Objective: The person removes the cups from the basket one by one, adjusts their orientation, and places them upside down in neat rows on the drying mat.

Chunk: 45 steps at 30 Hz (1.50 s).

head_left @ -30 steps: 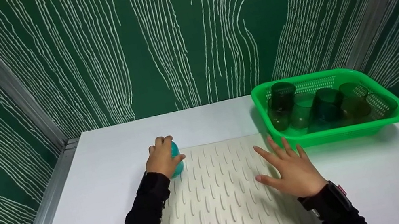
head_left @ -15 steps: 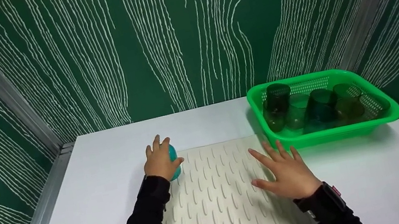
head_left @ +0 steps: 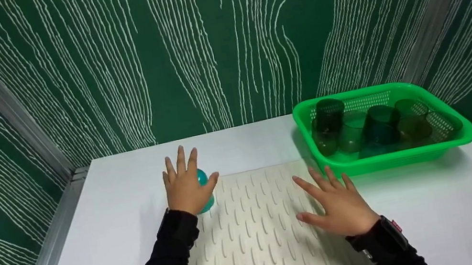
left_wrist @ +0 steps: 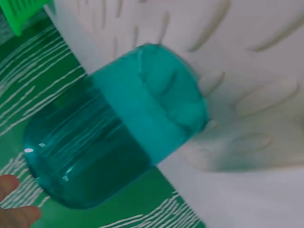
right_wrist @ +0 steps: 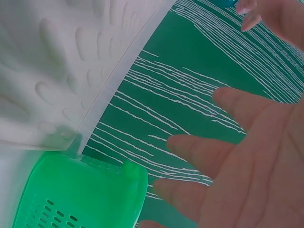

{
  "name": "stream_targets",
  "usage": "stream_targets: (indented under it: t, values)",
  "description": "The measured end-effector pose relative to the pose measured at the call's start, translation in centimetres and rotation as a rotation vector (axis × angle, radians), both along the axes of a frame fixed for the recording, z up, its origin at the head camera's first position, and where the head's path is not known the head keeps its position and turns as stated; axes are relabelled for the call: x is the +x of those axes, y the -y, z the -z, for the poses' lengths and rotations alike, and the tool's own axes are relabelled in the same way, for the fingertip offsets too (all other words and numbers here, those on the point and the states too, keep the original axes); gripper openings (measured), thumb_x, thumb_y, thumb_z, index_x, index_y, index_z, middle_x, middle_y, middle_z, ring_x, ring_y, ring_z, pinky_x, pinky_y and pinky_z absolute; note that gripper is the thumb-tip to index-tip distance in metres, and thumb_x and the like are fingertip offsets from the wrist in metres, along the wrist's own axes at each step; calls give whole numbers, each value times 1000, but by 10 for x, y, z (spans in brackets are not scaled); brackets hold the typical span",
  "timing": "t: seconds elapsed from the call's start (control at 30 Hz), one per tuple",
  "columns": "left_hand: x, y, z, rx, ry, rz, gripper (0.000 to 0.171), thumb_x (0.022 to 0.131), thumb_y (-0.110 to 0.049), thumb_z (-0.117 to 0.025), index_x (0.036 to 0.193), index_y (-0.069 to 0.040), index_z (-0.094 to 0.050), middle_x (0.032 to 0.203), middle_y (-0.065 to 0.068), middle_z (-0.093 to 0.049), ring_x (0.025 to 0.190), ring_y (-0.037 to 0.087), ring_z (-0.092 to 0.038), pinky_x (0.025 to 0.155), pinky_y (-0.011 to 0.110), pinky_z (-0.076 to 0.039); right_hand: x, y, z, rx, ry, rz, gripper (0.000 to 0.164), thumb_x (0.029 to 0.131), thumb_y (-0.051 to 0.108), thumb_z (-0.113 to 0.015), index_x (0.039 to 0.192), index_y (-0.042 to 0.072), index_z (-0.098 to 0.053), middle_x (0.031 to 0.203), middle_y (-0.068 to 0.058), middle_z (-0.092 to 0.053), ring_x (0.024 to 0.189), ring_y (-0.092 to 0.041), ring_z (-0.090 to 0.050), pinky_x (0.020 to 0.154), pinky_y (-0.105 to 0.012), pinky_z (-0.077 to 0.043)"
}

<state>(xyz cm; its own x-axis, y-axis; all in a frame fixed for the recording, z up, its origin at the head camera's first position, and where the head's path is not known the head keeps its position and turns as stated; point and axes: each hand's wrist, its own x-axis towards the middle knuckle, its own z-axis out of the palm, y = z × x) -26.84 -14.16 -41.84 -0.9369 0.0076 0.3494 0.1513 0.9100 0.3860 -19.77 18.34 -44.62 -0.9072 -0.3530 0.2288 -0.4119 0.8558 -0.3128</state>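
Observation:
A see-through teal cup point(left_wrist: 104, 128) stands upside down, its rim on the far left corner of the cream ridged mat point(head_left: 260, 244). My left hand point(head_left: 188, 189) is just above and beside the cup, fingers spread and straight, hiding much of it in the head view. In the left wrist view, fingertips point(left_wrist: 19, 213) show apart from the cup's rounded base. My right hand point(head_left: 341, 206), its fingers spread, hovers over the mat's right side, in front of the green basket point(head_left: 415, 158), and holds nothing.
In the basket at the back right stand several dark tinted cups point(head_left: 382, 123). The mat lies on a white table point(head_left: 98, 234) and has a handle-like strip at its near edge. Green walls point(head_left: 108, 67) with white streaks enclose the table behind and at both sides.
My left hand has let go of the teal cup; its fingers, earlier curled over the cup, are now straight and spread. The cup stays in place, and the right hand keeps nearly the same pose.

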Motion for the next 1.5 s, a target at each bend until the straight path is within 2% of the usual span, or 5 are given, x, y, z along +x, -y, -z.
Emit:
stream_targets:
  t: [0.27, 0.47, 0.7, 0.97, 1.5]
  values:
    - [21, -3, -17, -103, -63, -11, 82, 88, -62, -57, 155, -21, -31, 164, 12, -17, 150, 46, -6, 116, 68, -8, -2, 1, -5, -18, -13, -4, 76, 89, 50, -66, 153, 26, -34, 160, -15, -29, 148, -47, -18, 113, -71, -10]
    - [43, -1, -19, -151, -98, -2, 92, 84, -68, -58, 156, -19, -28, 164, 15, -16, 150, 46, -5, 115, 70, -6, -2, 1, -7, -31, -34, 4, 75, 89, 49, -65, 154, 26, -33, 161, -15, -27, 148, -46, -18, 114, -69, -10]
    - [67, -6, -7, -165, -121, -4, 94, 81, -70, -60, 154, -19, -31, 162, 18, -22, 149, 48, -11, 113, 73, -9, -3, 1, -8, -46, -35, 1, 77, 88, 47, -68, 153, 25, -34, 160, -17, -28, 148, -47, -18, 114, -69, -10]
    - [86, -10, 9, -170, -81, -23, 98, 79, -74, -59, 155, -19, -30, 163, 17, -20, 149, 48, -11, 113, 72, -9, -4, 1, -8, -47, -46, -2, 78, 87, 45, -70, 153, 24, -35, 160, -16, -29, 148, -47, -19, 115, -68, -10]
    - [102, -5, 32, -170, -2, -65, 103, 76, -78, -59, 155, -17, -31, 163, 18, -19, 149, 49, -10, 112, 74, -10, -2, 1, 0, -12, -69, -1, 84, 83, 47, -74, 153, 28, -34, 160, -13, -30, 148, -45, -20, 114, -68, -13]
